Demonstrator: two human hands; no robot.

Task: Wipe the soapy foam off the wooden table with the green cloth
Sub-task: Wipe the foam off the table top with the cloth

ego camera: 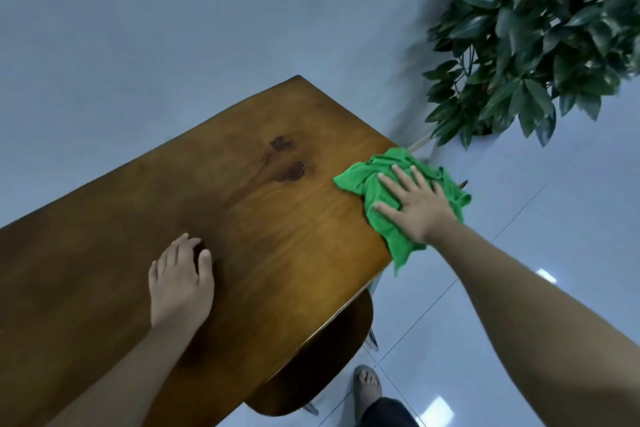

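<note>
A person's right hand [420, 208] presses flat, fingers spread straight, on a crumpled green cloth [381, 172] at the far right end of a wooden table [242, 211], with part of the cloth hanging over the table's edge. The left hand [180, 282] rests open on the tabletop, holding nothing. A wooden chair seat [322, 367] sits tucked under the table's near edge, and a leafy potted plant [540, 35] stands beyond its right end.

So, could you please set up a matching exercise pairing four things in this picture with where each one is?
Things:
1 green cloth
2 left hand
3 plant
4 chair seat

Places:
A tucked under the table
B resting on bare wood
C beyond the table's right end
D under the right hand, hanging over the edge

Pairs: 1-D, 2-B, 3-C, 4-A
</note>
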